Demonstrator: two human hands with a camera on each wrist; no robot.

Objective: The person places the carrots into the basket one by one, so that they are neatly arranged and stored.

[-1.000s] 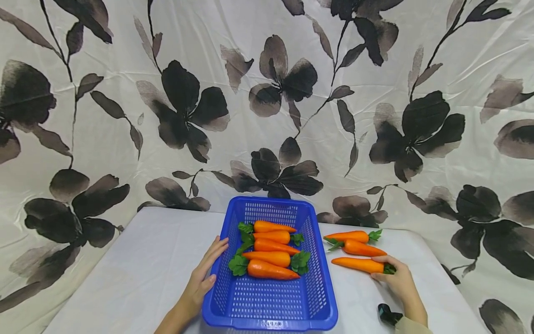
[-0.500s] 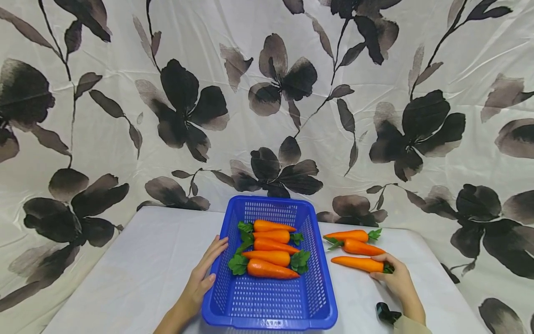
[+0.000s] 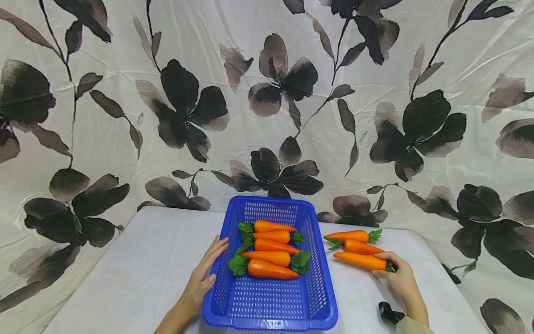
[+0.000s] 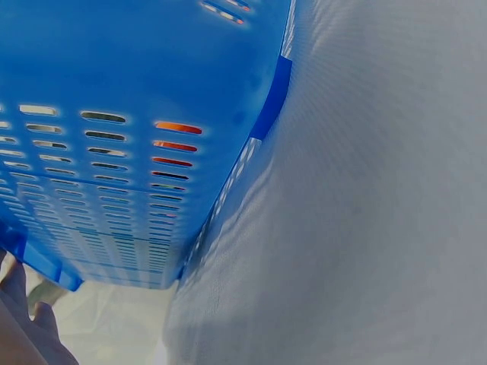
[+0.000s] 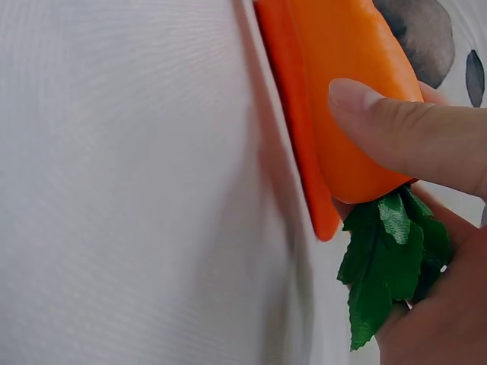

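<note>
My right hand (image 3: 400, 276) pinches an orange carrot (image 3: 359, 261) near its leafy end, thumb on one side and fingers on the other. In the right wrist view the thumb (image 5: 403, 129) presses on the carrot's thick end, and its green leaves (image 5: 392, 255) hang beside the palm. Two more carrots lie just beyond it, a redder one (image 3: 362, 247) and an orange one (image 3: 348, 235). My left hand (image 3: 199, 280) rests with straight fingers on the left rim of a blue plastic basket (image 3: 271, 324). Several carrots (image 3: 273, 269) lie in a row inside the basket.
A white-covered table (image 3: 125, 278) carries everything. Behind it hangs a pale cloth (image 3: 333, 116) with dark flowers. A small black device (image 3: 389, 313) sits at my right wrist, by the sleeve. The basket's slotted wall (image 4: 144, 160) fills much of the left wrist view.
The carrot in my right hand has risen slightly and shifted a little to the right, and now overlaps the redder carrot more closely. My left hand and the basket stay in place.
</note>
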